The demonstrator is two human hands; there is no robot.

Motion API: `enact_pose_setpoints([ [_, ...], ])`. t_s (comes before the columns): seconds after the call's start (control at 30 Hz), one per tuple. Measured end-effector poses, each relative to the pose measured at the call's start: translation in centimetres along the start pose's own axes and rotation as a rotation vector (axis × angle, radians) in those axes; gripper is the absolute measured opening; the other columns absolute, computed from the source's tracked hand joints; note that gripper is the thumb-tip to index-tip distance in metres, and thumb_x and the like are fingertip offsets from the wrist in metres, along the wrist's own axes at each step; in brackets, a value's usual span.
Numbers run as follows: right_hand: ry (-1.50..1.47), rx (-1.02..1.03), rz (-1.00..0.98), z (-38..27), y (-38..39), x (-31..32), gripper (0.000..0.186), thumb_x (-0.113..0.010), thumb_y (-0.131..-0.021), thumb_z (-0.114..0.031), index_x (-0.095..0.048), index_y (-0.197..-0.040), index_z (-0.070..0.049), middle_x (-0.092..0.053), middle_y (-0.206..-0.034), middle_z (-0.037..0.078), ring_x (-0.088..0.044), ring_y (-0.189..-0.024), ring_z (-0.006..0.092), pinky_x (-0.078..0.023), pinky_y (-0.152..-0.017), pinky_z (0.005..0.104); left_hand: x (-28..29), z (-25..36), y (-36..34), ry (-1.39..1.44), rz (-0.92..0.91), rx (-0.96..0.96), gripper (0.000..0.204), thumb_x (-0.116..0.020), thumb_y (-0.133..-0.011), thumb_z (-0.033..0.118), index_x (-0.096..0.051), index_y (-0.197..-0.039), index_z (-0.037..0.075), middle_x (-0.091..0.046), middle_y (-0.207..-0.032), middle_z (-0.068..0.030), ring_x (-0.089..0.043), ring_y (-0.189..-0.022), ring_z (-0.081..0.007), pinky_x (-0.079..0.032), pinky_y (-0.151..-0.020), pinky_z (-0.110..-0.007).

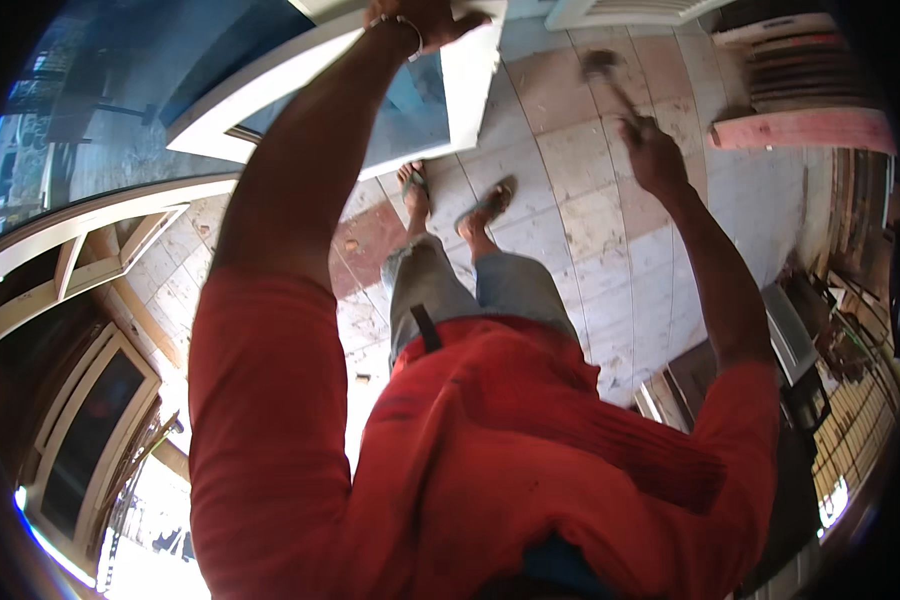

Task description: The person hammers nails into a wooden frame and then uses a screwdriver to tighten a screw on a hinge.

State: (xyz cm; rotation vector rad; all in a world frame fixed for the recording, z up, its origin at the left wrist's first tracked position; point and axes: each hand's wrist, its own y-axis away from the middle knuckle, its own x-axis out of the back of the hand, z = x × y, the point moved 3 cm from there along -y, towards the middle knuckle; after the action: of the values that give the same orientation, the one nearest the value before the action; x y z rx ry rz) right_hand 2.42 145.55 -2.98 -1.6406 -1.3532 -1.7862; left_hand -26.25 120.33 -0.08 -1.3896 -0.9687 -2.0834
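Slanting hammer (616,91), blurred dark head (600,65)

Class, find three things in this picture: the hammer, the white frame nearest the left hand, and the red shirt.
Hammer (619,96): head view, on its handle, blurred.
White frame (472,90): head view, on its right-hand bar.
Red shirt (480,435): head view, on its front.

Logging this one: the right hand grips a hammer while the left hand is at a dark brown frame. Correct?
Not the colour: the head view shows the frame is white. The left hand is at it, and the right hand grips a hammer.
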Motion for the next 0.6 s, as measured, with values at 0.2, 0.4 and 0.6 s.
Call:
enact_pose_setpoints([
  [0.2, -0.033, 0.976, -0.118, -12.8, 7.1, -5.2, 0.047, -0.059, -0.096, -0.054, -0.059, -0.099, -0.007, -0.068, -0.079, 0.018, -0.070, -0.066, 0.0371, -0.057, -0.061, 0.0500, 0.4, 0.0, -0.3, 0.014, -0.013, 0.014, 0.079, -0.062, -0.084, 0.071, -0.061, -0.130, 0.006, -0.072, -0.111, -0.0191, -0.069, -0.105, -0.0369, -0.057, -0.087, -0.050],
  [0.4, 0.125, 0.182, -0.155, -6.2, -1.1, -2.2, 0.055, -0.051, -0.100, -0.055, -0.061, -0.109, -0.002, -0.071, -0.085, 0.025, -0.071, -0.082, 0.0413, -0.057, -0.073, 0.0519, 0.5, -0.7, -0.3, -0.049, 0.012, -0.006, 0.077, -0.058, -0.087, 0.071, -0.062, -0.128, 0.006, -0.072, -0.111, -0.0176, -0.070, -0.105, -0.0355, -0.057, -0.087, -0.049],
  [0.6, -0.042, 0.793, -0.294, -13.0, 8.6, -4.8, 0.043, -0.056, -0.099, -0.049, -0.059, -0.099, -0.006, -0.069, -0.085, 0.020, -0.071, -0.077, 0.0386, -0.056, -0.069, 0.0517, 0.3, -1.0, -1.4, -0.047, -0.003, -0.003, 0.079, -0.057, -0.088, 0.071, -0.061, -0.126, 0.003, -0.071, -0.110, -0.0192, -0.069, -0.104, -0.0352, -0.057, -0.085, -0.048],
])
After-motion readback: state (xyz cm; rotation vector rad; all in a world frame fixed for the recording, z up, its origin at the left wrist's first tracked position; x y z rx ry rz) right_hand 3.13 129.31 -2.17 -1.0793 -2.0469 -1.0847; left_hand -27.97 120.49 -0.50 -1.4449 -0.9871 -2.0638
